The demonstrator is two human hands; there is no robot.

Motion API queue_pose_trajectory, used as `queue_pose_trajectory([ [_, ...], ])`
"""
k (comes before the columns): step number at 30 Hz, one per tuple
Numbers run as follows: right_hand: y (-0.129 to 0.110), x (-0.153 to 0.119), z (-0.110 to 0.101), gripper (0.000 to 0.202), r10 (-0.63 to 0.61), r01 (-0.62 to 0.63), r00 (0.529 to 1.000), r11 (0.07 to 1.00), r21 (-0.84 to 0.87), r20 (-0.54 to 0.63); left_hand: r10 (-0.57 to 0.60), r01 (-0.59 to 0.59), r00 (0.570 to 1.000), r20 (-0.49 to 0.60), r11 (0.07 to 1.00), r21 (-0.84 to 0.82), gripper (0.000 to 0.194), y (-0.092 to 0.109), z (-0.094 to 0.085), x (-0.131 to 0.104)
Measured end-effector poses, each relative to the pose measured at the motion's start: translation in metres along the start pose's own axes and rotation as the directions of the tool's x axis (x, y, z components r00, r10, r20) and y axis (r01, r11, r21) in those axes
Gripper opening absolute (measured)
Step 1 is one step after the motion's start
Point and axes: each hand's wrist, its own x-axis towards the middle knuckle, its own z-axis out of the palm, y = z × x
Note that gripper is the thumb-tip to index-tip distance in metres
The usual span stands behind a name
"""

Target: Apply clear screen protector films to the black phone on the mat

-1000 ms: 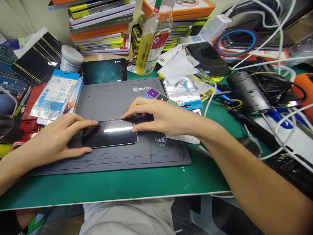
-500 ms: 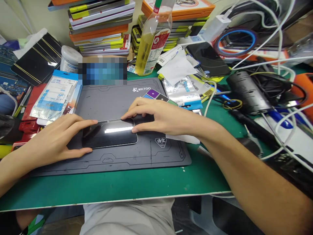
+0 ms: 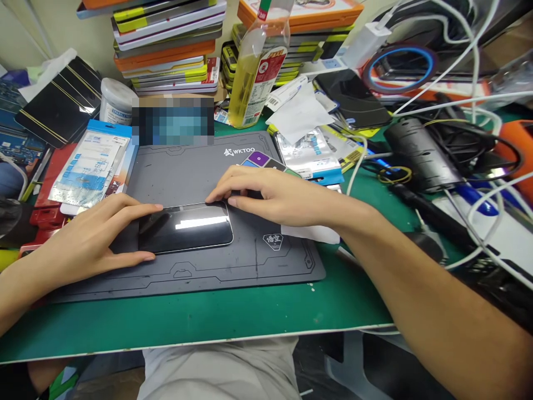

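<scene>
Lying on the WKTOO mat point(image 3: 179, 175), a smartphone point(image 3: 187, 232) clasped by the left hand point(image 3: 94, 236), right hand point(image 3: 270, 194) parted at its corner, green tabletop point(image 3: 208, 322), stacked boxes point(image 3: 169, 53) behind

Between your left hand point(image 3: 94, 233) and right hand point(image 3: 266, 191), the phone point(image 3: 191, 236) is black with a white shine. Your mat point(image 3: 175, 178) under them is grey with black lines. The worktop point(image 3: 208, 325) on your side of them is green.

Black smartphone point(image 3: 195, 236) lying flat on a gray mat point(image 3: 175, 175).
Glossy screen faces up, dark, with a white reflected streak; long sides run left to right.
</scene>
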Motion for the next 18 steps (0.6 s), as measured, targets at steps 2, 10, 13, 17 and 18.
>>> queue_pose_trajectory([
  [2, -0.0010, 0.0000, 0.0009, 0.037, 0.002, -0.002, 1.000, 1.000, -0.001, -0.008, -0.002, 0.002, 1.000, -0.001, 1.000, -0.012, 0.093, -0.0004, 0.0002, -0.0002],
  [10, -0.0025, -0.0011, 0.0005, 0.029, 0.048, -0.048, 0.999, 0.998, 0.051, 0.001, 0.019, -0.020, 1.000, -0.017, 0.997, -0.075, 0.083, -0.0006, -0.0039, 0.0014],
  [13, -0.0016, -0.0014, 0.0004, 0.029, 0.046, -0.045, 0.999, 0.998, 0.050, -0.003, 0.005, -0.004, 1.000, 0.008, 0.998, -0.063, 0.085, 0.0019, -0.0050, 0.0022],
  [17, -0.0007, -0.0014, 0.0006, 0.028, 0.036, -0.036, 0.999, 0.998, 0.044, 0.000, -0.004, 0.004, 1.000, 0.005, 0.999, -0.052, 0.088, 0.0040, -0.0053, 0.0023],
  [18, -0.0004, -0.0013, 0.0005, 0.029, 0.033, -0.032, 0.999, 0.999, 0.044, 0.000, -0.011, 0.011, 1.000, 0.011, 0.999, -0.047, 0.088, 0.0042, -0.0055, 0.0022],
])
